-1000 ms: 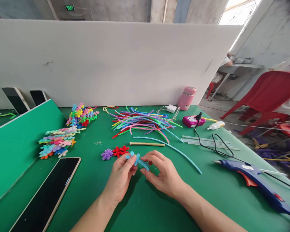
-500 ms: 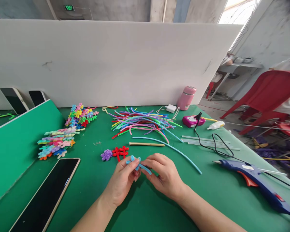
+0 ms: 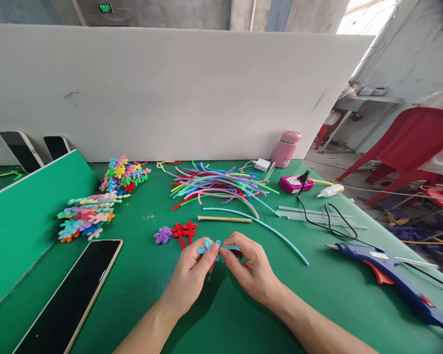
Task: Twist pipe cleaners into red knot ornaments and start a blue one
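Between my two hands is a light blue pipe-cleaner flower (image 3: pixel 207 244), its looped petals partly hidden by the fingers. My left hand (image 3: pixel 192 270) is closed, thumb and fingers pinching the flower. My right hand (image 3: pixel 253 265) pinches the flower's loose tail, which sticks out to the right. Just beyond the left hand lie a purple pipe-cleaner flower (image 3: pixel 163 235) and red pipe-cleaner flowers (image 3: pixel 184 232) with short stems. A wooden stick (image 3: pixel 224 219) and a single long light blue pipe cleaner (image 3: pixel 280 237) lie past the hands.
Loose coloured pipe cleaners (image 3: pixel 221 187) are heaped at the back. Finished flowers (image 3: pixel 90 216) pile up left, near a phone (image 3: pixel 70 295). On the right lie a glue gun (image 3: pixel 387 275) with its black cord, clear glue sticks (image 3: pixel 313 216), and a pink bottle (image 3: pixel 286 149).
My right fingers have moved up against the flower and now pinch its tail near the centre. The flower has turned, and its tail points more level to the right.
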Tool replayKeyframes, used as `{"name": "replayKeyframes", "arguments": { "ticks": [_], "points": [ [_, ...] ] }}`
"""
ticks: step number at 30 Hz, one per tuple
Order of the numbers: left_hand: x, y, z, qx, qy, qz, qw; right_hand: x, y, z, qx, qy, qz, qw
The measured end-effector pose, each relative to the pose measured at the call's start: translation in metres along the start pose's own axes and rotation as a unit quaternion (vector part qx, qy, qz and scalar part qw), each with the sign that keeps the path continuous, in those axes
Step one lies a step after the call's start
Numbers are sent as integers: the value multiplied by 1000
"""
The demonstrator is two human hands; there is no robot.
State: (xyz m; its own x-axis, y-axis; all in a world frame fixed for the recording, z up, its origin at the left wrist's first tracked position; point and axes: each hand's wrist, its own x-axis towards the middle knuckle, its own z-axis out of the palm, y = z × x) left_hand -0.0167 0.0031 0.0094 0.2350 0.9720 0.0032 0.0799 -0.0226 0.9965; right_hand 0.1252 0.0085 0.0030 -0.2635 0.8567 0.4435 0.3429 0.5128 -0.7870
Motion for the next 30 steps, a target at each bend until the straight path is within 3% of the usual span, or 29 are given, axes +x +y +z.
{"name": "replayKeyframes", "arguments": {
  "ticks": [5,12,14,16,18,20,23,25,27,30],
  "points": [
    [0,6,-1,125,4,66,990,3,-1,3,166,-41,138,975],
    [-1,1,-1,222,-16,172,960,5,-2,5,397,-69,343,848],
    [-1,0,0,219,-8,168,961,5,-3,5,424,-66,366,826],
    [-1,0,0,187,10,131,974,5,-4,5,427,-64,370,823],
    [0,0,1,126,27,73,989,6,-4,5,398,-68,358,842],
    [2,-2,1,37,44,14,998,6,-3,2,334,-66,315,886],
    [5,-5,1,-117,66,-50,990,6,1,-3,183,-28,200,962],
    [6,-5,1,-194,72,-72,976,4,3,-6,69,-3,102,992],
    [7,-5,1,-237,74,-84,965,3,5,-7,-33,6,8,999],
    [7,-5,2,-268,73,-93,956,3,6,-7,-138,12,-81,987]
  ]
}}
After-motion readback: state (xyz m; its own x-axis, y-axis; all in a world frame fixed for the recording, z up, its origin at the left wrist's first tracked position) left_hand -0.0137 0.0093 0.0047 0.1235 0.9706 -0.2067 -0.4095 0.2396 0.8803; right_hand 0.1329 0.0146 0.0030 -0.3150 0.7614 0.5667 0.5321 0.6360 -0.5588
